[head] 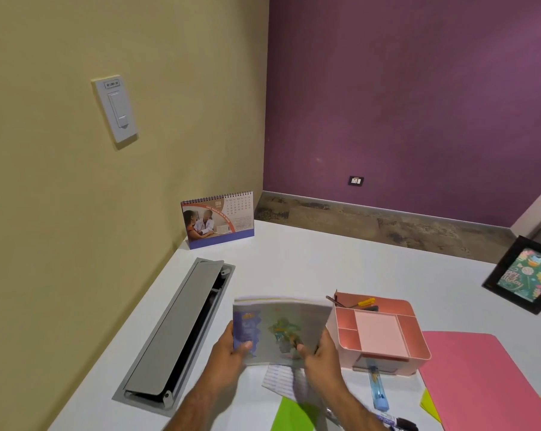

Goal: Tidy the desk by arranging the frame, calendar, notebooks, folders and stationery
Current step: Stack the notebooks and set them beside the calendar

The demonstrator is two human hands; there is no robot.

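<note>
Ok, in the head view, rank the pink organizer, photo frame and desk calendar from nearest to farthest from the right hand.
1. pink organizer: just right of the right hand, which grips the notebook.
2. photo frame: far right edge of the desk.
3. desk calendar: back left corner, by the wall.

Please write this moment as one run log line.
left hand: grips notebooks | right hand: grips notebooks | notebooks: lifted beside organizer
</note>
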